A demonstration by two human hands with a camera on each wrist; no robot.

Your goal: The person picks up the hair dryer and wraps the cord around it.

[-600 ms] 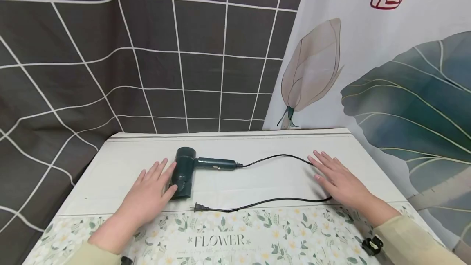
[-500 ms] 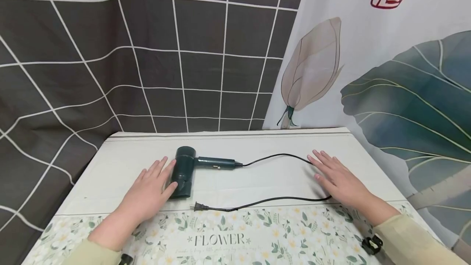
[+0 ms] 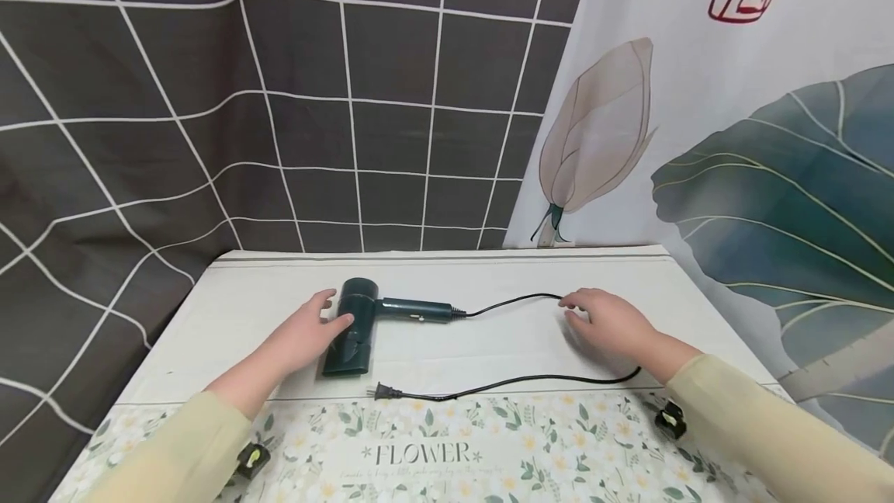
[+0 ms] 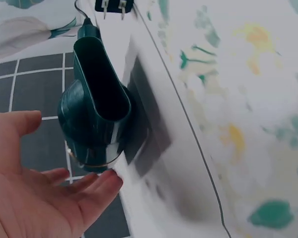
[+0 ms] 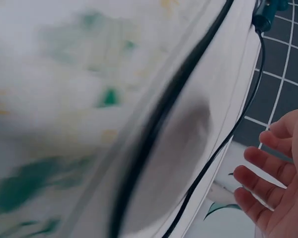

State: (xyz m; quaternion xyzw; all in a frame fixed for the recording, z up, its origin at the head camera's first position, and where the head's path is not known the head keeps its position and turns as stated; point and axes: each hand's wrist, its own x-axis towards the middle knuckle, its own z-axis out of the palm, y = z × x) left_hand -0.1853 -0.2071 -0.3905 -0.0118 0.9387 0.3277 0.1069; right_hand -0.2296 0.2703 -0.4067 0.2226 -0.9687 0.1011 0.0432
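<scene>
A dark green hair dryer point(image 3: 359, 309) lies on its side on the white cloth, its handle towards the right. My left hand point(image 3: 303, 336) is at the left of its barrel, thumb spread from the fingers. In the left wrist view that hand point(image 4: 35, 198) faces the dryer point(image 4: 72, 111) with loosely bent fingers, not gripping it; whether a fingertip touches it I cannot tell. A black power cord point(image 3: 510, 301) loops from the handle to a two-pin plug point(image 3: 386, 391). Above the cord's right part hovers my right hand point(image 3: 611, 324); in the right wrist view its fingers point(image 5: 260, 191) bend loosely beside the cord point(image 5: 193, 186).
The table's cloth point(image 3: 475, 274) is white behind and flower-printed in front, with the word FLOWER point(image 3: 422, 453). A dark checked curtain point(image 3: 391, 130) hangs behind and to the left. A white leaf-printed curtain point(image 3: 503, 243) borders the right side.
Both hands have lifted from lying flat and bent their fingers. My left hand has moved right beside the dryer, my right hand left along the cord. The head view has shifted slightly.
</scene>
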